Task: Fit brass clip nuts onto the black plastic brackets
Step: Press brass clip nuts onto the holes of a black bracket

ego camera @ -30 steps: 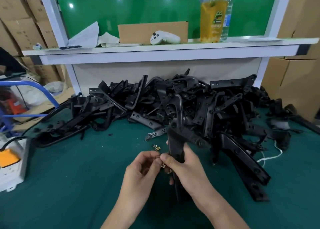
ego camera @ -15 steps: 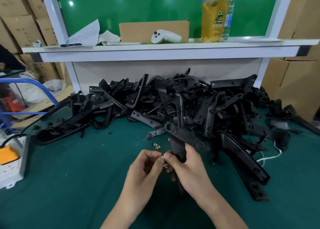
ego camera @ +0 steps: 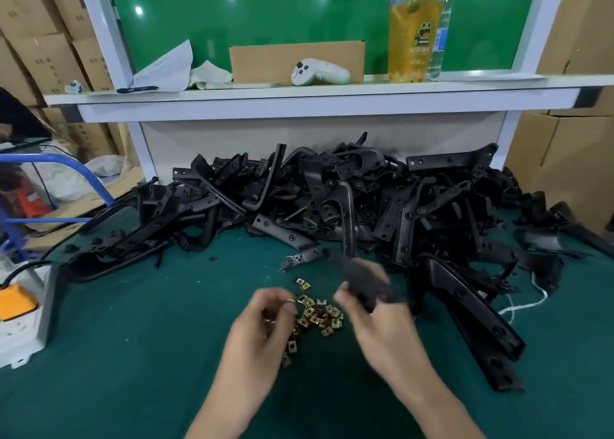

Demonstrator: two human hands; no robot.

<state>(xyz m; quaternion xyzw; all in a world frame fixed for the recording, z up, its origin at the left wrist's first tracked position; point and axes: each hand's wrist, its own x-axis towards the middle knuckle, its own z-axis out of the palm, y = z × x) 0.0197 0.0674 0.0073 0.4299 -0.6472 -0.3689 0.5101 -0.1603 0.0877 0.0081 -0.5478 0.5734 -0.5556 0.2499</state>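
Quick update from our bench: half a second ago we had both hands bunched together on one bracket, thumbs working at the same spot. Now they've come apart.

Our right hand (ego camera: 375, 319) has its fingers wrapped round the bracket (ego camera: 357, 277) and has swung it up and off to the right, clear of the green mat (ego camera: 133, 339). It's heavily blurred. Our left hand (ego camera: 262, 322) has pulled back to the left, fingers curled toward the thumb. There's a tiny metallic glint at the tips, but with the blur we honestly can't tell if it's pinching a nut or nothing.

With the hands apart, the heap of brass clip nuts (ego camera: 315, 315) shows on the mat right between them, with a couple of strays just beyond it. The big bracket pile (ego camera: 332, 199) sits behind.

Our read: that nut is probably on, though we can't see the seat itself, and we're turning the bracket to its next spot. So the next thing is a fresh nut from the heap, lined up square before pushing
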